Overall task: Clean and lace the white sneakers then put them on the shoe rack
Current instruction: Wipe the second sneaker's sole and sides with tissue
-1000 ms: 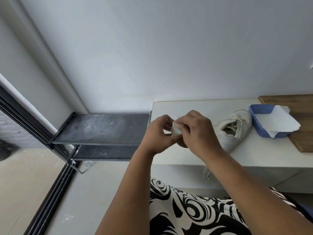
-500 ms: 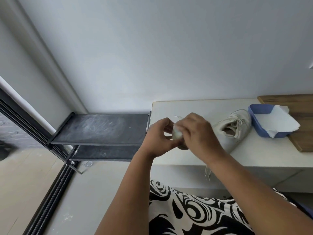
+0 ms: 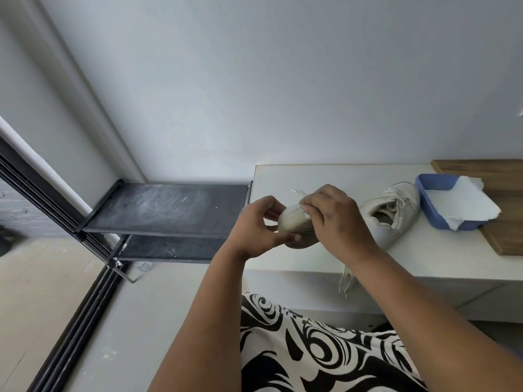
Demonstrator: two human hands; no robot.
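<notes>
At the frame's centre, our left hand grips a white sneaker by its toe; our right hand pinches its lace.

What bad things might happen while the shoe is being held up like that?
The held sneaker is up off the white bench, gripped by the left hand and right hand, so it might slip and drop. The other sneaker has laces dangling over the bench edge; an arm could snag them and drag it off.
</notes>
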